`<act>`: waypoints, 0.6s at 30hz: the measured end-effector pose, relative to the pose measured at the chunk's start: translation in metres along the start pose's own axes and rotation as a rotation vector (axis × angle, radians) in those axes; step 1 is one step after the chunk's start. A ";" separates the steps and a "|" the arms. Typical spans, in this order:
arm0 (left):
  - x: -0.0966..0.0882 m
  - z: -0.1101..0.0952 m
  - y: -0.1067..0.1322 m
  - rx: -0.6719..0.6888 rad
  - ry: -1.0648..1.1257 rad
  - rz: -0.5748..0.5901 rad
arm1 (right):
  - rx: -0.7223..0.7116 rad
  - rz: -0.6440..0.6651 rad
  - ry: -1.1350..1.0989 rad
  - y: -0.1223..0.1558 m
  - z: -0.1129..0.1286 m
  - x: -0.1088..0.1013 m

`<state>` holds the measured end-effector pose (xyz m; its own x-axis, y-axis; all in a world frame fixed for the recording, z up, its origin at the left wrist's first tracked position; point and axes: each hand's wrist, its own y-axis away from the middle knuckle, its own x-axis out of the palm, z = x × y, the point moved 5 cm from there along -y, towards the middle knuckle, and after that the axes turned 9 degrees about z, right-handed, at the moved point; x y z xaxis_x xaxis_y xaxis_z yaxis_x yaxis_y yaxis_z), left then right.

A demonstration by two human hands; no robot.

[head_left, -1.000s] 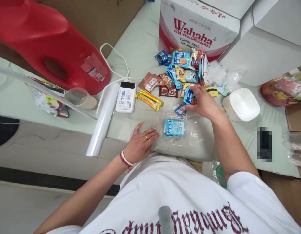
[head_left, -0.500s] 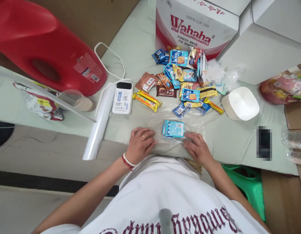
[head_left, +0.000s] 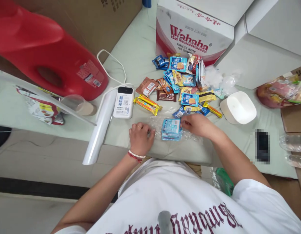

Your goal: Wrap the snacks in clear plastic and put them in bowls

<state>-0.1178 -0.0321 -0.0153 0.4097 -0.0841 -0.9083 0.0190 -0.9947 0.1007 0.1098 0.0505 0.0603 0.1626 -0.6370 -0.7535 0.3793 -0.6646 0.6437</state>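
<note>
A small stack of light-blue snack packets (head_left: 171, 129) lies on a sheet of clear plastic film (head_left: 157, 122) near the table's front edge. My left hand (head_left: 140, 138) rests curled on the film just left of the stack, fingers closed on the film's edge. My right hand (head_left: 197, 124) reaches in from the right, its fingertips pinching at the stack's right side. Behind them lies a pile of mixed snack packets (head_left: 182, 81), blue, brown and yellow.
A white power bank (head_left: 123, 102) with its cable and a white roll (head_left: 99, 128) lie to the left. A red jug (head_left: 46, 53), a Wahaha carton (head_left: 193, 31), a white bowl (head_left: 239, 107) and a bag of snacks (head_left: 282, 91) surround the spot.
My right hand left the snack pile, dropped to the film's near edge, then moved up to the stack's right side. My left hand curled shut on the film.
</note>
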 end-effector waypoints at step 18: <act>-0.002 -0.007 -0.013 -0.038 0.105 -0.055 | -0.331 -0.310 -0.020 -0.039 0.036 -0.021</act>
<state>-0.1125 -0.0184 -0.0122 0.5004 -0.0208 -0.8655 0.0775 -0.9946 0.0687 0.0588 0.0752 0.0561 -0.0208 -0.4369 -0.8993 0.6785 -0.6668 0.3083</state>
